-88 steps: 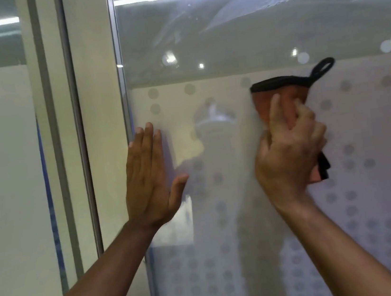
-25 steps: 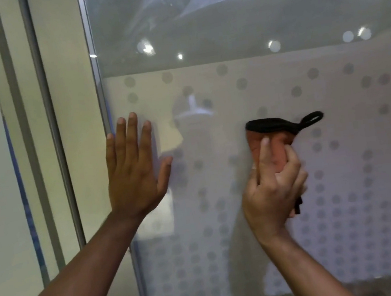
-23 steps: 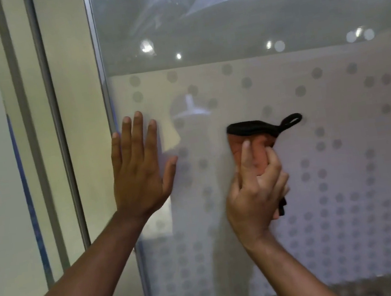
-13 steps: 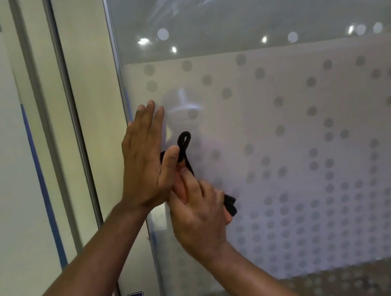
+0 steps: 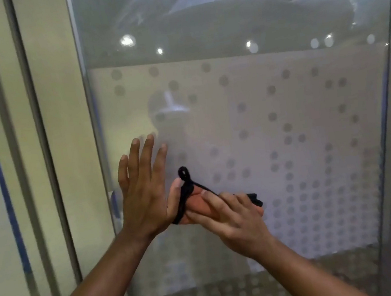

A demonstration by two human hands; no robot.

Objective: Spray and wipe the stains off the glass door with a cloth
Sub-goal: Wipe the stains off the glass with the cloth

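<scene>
Left hand [image 5: 143, 194] open, fingers spread flat on the door [image 5: 287, 135]. Right hand [image 5: 233, 219] grips one cloth [image 5: 194, 202], pressing it to the glass. No containers visible.

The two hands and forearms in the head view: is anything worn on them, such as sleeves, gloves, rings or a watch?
Nothing is worn. The left hand and the right hand are bare, without gloves, and no ring shows on the fingers. Both forearms are bare down to the picture's lower edge: no sleeve, watch or bracelet is in view.
</scene>
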